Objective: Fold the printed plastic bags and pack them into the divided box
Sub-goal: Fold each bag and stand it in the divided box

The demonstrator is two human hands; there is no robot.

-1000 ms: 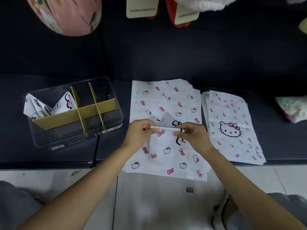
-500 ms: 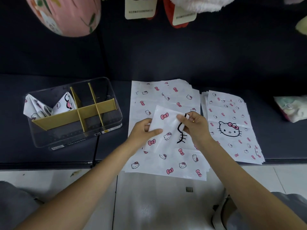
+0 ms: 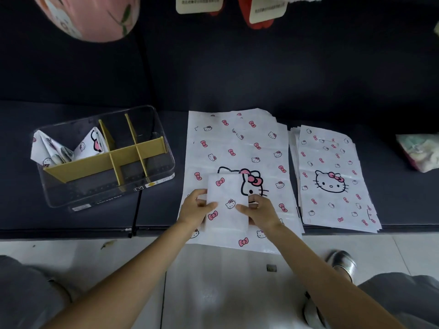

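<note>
A small folded bag sits between the left hand and the right hand. It lies on a pile of flat bags. Another pile of bags lies to the right of the right hand. The box sits to the left of the left hand, with folded bags in its far left part.

Hands: 2, left hand and right hand.
Folded bag in hand: 1, folded bag.
Stacks of flat bags: 2, middle stack and right stack; sheets per stack cannot be counted.
Divided box: 1, clear box.
Yellow dividers: 1 long divider, 2 cross dividers.
Folded bags in box: 2 at least, far-left compartment.
Hanging tags: 2.
</note>
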